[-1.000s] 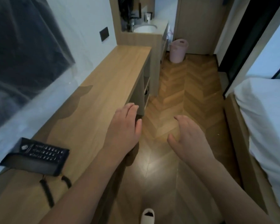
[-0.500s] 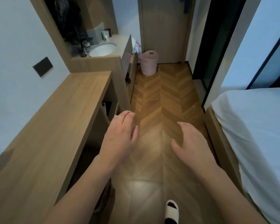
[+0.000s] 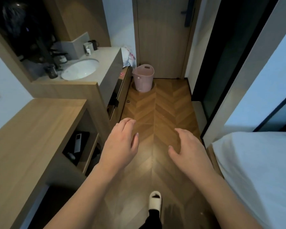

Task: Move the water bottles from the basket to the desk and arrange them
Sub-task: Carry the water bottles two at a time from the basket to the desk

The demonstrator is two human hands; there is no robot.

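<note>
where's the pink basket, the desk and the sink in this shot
pink basket [image 3: 143, 80]: head view, on its front wall, below the rim.
desk [image 3: 33, 129]: head view, on the bare wooden top.
sink [image 3: 80, 69]: head view, on the inside of the white bowl.

at nine o'clock the long light-brown wooden desk [image 3: 33, 138] looks matt and smooth. at twelve, the pink plastic basket [image 3: 143, 78] stands on the glossy brown herringbone wood floor [image 3: 158, 113]; the white cloth bedding [image 3: 257, 171] lies at three.

No legible text anywhere, no labels, brands or numbers (all surfaces too small or blurred)
</note>
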